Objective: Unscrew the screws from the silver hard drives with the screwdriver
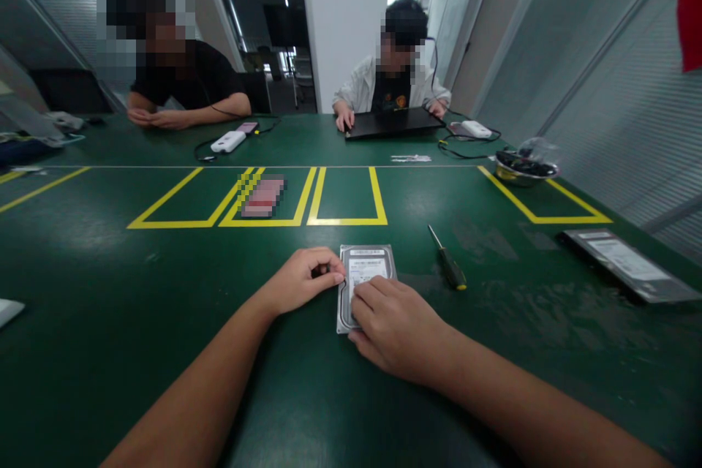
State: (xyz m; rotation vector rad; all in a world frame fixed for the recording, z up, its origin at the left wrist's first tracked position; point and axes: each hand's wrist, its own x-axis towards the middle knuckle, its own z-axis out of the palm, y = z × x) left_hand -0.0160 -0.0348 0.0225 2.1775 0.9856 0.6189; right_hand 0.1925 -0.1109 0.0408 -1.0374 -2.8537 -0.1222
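left hand (307, 279), right hand (399, 327) at hard drive (365, 266); screwdriver (450, 267) near.

On the table (296, 402), the hard drive (373, 263) lies between the left hand (304, 279), at its left edge, and the right hand (400, 325), over its near right part. Right of it lies a screwdriver (453, 270), and farther right another device (628, 263), with a bowl (523, 177) behind. Taped outlines (346, 222) stretch behind the hard drive, and a panel (392, 126) sits beyond them.
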